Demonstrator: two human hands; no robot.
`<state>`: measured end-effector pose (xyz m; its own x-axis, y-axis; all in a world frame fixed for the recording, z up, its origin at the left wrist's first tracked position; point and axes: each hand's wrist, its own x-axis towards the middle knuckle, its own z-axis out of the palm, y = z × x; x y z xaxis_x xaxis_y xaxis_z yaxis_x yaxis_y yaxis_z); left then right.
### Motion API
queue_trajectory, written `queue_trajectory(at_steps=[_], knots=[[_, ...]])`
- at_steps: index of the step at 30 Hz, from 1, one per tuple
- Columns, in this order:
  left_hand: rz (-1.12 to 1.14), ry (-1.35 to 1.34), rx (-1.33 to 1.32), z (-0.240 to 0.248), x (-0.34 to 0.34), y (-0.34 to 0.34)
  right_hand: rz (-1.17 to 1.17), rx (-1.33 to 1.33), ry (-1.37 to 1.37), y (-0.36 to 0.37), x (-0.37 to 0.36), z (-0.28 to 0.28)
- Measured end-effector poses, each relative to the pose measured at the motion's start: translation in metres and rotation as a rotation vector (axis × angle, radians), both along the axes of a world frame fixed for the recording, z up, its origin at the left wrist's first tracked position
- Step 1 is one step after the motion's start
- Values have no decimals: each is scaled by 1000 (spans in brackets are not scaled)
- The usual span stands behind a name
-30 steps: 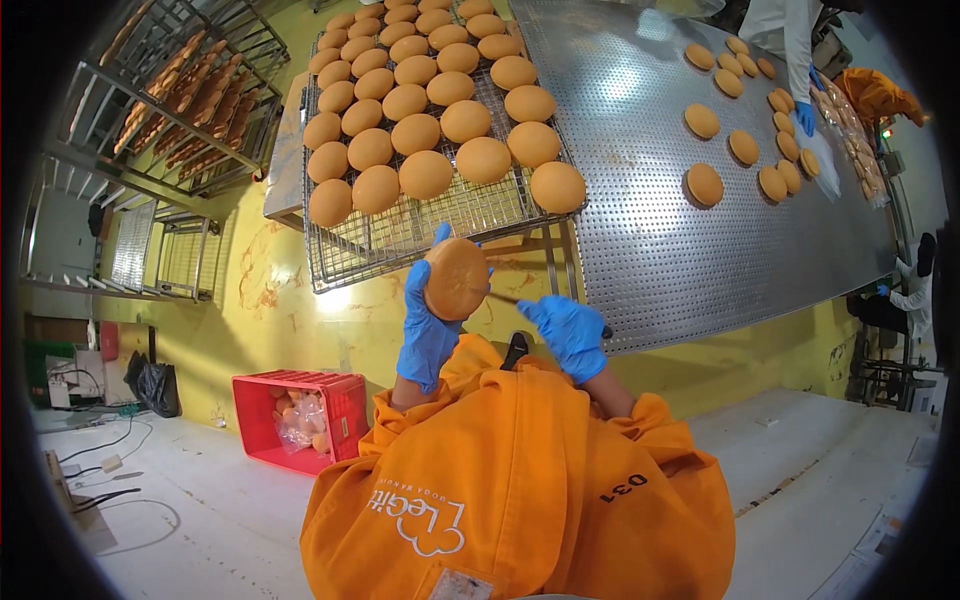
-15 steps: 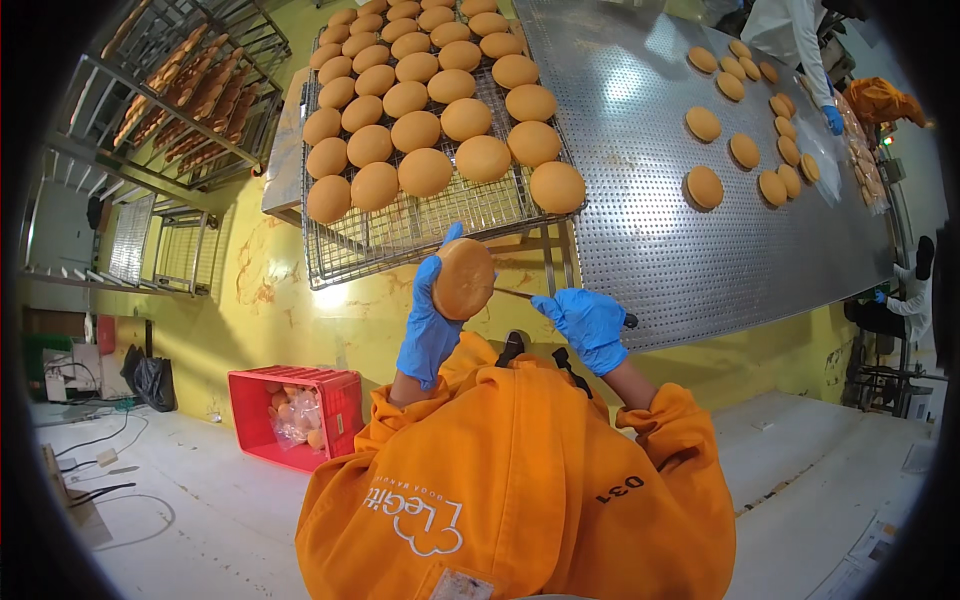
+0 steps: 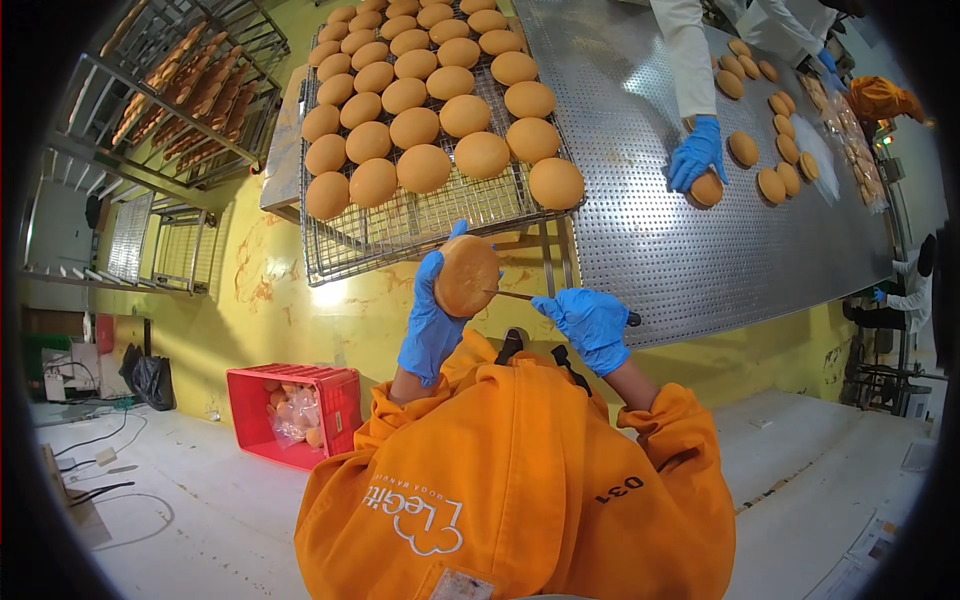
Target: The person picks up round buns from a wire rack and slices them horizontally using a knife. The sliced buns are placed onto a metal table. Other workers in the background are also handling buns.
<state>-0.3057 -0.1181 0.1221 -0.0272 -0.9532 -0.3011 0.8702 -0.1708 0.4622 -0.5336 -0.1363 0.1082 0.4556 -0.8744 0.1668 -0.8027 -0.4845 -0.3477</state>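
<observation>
A round golden-brown bun [image 3: 467,277] is gripped in my gloved left hand [image 3: 428,325], its flat pale side turned toward me. My gloved right hand [image 3: 590,328] is closed on a knife [image 3: 516,295] with a thin, narrow blade and a dark handle end that shows past the fist. The blade points left and its tip meets the bun's near face; how deep it goes I cannot tell. Just beyond my left hand, rows of similar buns [image 3: 424,168] sit on a wire rack [image 3: 460,212].
A perforated metal table [image 3: 640,270] at right bears loose buns [image 3: 743,149]; a co-worker's blue-gloved hand [image 3: 698,155] touches one. A red crate [image 3: 345,410] with bagged buns is at lower left. Rack trolleys [image 3: 165,115] stand at far left.
A co-worker's white-sleeved arm has reached over the metal table, its hand now on a bun there. My hands, the bun and the knife have barely moved.
</observation>
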Motion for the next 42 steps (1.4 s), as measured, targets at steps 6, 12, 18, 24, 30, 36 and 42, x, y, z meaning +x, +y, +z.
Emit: queue_trajectory(at_steps=[6, 12, 18, 24, 30, 36, 42], knots=[[-49, 47, -1, -1, 1, 2, -2, -14, 7, 2, 1, 5], [-113, 114, -6, 7, 3, 5, -24, -31, -76, -6, -2, 10], [-119, 167, 23, 10, 0, 5, 3, -26, -6, -8, -6, 15], [-83, 109, 24, 5, 0, 5, -24, 18, -57, -8, -7, 6], [-114, 140, -11, 3, 1, 9, -42, 44, -55, -5, -8, 7], [181, 148, -83, -1, -9, 9, 3, -13, -172, 21, 8, -3], [293, 41, -208, 4, -8, 12, 40, 56, -205, 25, 11, 0]])
